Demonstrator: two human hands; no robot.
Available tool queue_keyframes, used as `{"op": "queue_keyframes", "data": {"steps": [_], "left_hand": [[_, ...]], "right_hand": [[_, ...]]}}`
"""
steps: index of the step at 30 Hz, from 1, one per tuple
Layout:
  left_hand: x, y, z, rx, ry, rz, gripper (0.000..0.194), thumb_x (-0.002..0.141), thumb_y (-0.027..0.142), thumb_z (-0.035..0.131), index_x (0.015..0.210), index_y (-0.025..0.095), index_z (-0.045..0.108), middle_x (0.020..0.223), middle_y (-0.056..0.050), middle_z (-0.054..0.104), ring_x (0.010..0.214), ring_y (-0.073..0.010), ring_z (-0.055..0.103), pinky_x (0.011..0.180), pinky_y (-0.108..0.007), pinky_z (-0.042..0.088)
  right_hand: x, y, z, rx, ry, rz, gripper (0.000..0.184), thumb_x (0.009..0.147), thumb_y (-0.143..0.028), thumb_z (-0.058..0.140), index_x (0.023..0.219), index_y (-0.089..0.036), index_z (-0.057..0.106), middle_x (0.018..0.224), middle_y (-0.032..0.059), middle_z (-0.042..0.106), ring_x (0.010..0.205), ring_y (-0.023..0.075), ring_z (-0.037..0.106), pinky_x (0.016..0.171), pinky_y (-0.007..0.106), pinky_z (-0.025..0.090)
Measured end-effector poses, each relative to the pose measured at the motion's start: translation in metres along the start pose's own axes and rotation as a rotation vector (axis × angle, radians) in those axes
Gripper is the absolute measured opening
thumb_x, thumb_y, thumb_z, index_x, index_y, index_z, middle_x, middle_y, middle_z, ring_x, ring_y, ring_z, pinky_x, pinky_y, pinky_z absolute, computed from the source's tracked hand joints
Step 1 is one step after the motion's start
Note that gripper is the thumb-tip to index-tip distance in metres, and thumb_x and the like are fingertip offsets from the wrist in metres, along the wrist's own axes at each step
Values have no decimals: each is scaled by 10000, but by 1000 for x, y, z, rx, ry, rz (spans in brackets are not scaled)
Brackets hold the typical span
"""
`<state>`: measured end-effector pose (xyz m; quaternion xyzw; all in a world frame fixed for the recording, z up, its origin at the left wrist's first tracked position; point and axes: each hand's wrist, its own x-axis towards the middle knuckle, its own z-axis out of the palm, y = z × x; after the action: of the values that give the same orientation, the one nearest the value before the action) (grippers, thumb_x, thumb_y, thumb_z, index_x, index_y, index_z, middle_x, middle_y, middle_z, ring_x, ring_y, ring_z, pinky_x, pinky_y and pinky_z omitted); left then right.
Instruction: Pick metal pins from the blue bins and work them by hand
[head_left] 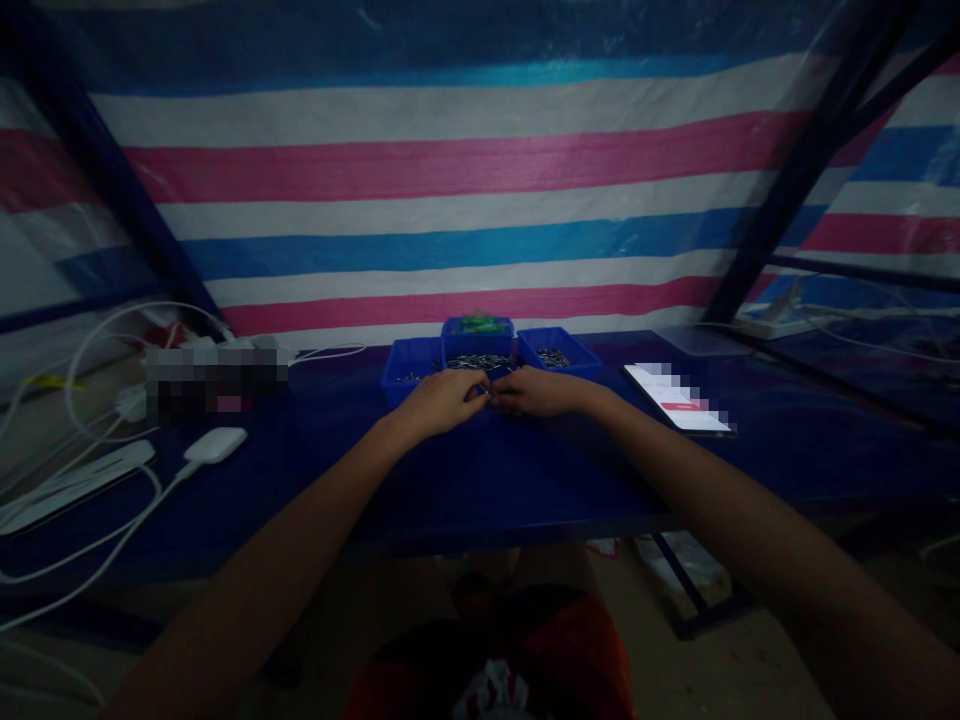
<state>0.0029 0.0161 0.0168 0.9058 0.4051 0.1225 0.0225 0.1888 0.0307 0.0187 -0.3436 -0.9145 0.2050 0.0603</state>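
My left hand [448, 400] and my right hand [538, 392] meet just in front of the blue bins, fingertips almost touching. Each is closed in a pinch. A tiny shiny piece [489, 393] shows at the fingertips, too small and dark to name. Behind the hands stands the middle blue bin [442, 350], holding many thin, dark metal pieces [480, 361]. The left blue bin [397, 362] has a few small pieces in it, partly hidden by my left hand. More small metal pieces [553, 356] lie in the right blue bin [581, 350].
Green items [482, 324] fill a blue bin at the back. A lit phone or tablet [675, 400] lies right on the blue table [480, 490]. Left are a white charger [216, 445], white cables [112, 545] and a white flat device [82, 485]. Striped sheeting [480, 170] hangs behind.
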Motion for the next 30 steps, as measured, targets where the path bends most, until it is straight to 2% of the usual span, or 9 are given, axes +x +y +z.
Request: {"op": "queue_keyframes", "data": {"steps": [7,16,21,25,30], "left_hand": [[2,-5,4,-19,86,68,155,811,265,458,885,170,556,923,-46,592,840,-148,533,720,-255,381],[0,-3,4,67,-81,-63,161,801,298,456,874,187,546,772,-27,611,645,-141,540,544,-240,333],[0,-4,5,83,-86,-43,184,815,347,465,838,191,558,753,-24,610,640,-143,539,536,-237,321],[-1,-5,4,81,-77,-54,226,831,371,434,838,192,573,755,-34,613,637,-150,537,539,-248,324],[-3,-4,2,77,-94,-61,221,830,316,402,861,193,583,749,-44,608,649,-164,539,568,-268,341]], "right_hand": [[4,-1,5,-132,32,-26,231,865,-226,399,820,-127,603,683,33,614,581,102,526,578,227,366],[-2,-3,-7,-197,80,-35,207,835,-304,466,853,-150,602,699,17,604,606,107,507,573,223,341],[1,-2,-1,-162,55,-47,187,844,-221,425,825,-136,591,694,23,609,613,102,521,594,216,355],[-1,0,-3,-233,64,-15,149,821,-177,443,811,-141,587,695,28,613,609,105,516,586,221,345],[-5,-1,-10,-259,71,40,167,834,-177,418,840,-140,580,679,32,609,601,111,522,578,224,349]]}}
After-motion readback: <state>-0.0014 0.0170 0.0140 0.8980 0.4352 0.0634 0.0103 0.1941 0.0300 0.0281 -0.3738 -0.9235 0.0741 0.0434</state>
